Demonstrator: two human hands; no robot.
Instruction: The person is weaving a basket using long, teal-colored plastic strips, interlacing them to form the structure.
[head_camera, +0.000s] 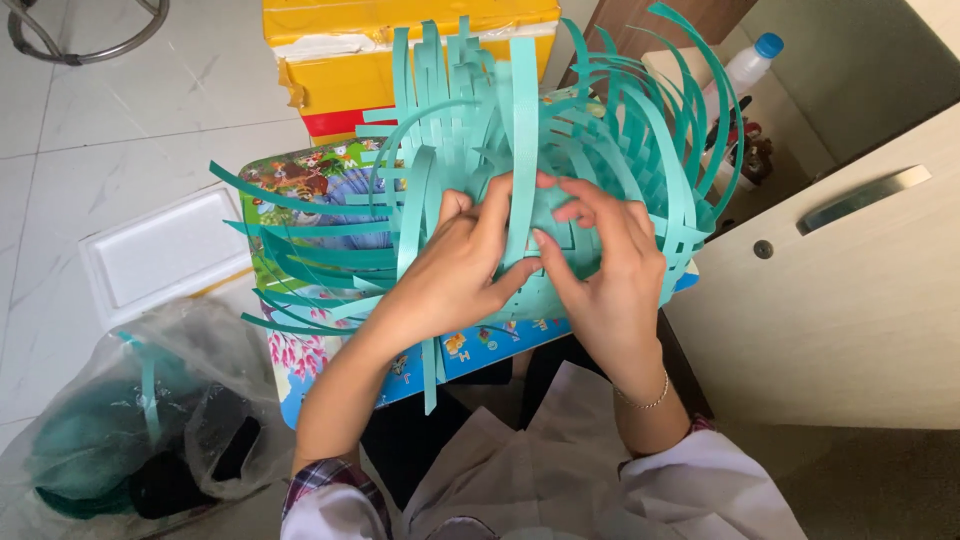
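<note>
Here, a person sits over a low picture board and works both hands into a tangle of teal paper strips. The left hand presses down on the woven patch at the middle, its fingers spread apart and flat against the strips, thumb reaching toward the centre. The right hand meets it from the other side, with fingertips pinched together on one upright strip where it crosses the weave. The patch lies on the board, just in front of a yellow box, and loose strip ends fan out and curl up all around it. To my eye the flat base looks mostly interlaced, while the many free ends standing up suggest that a good share of the weaving is left; how tight the centre is I cannot tell, since the hands cover it. A white foam tray lies on the tiled floor beside the board, a clear plastic bag with dark and teal stuff sits near the left elbow, and a white bottle stands by the cabinet.
</note>
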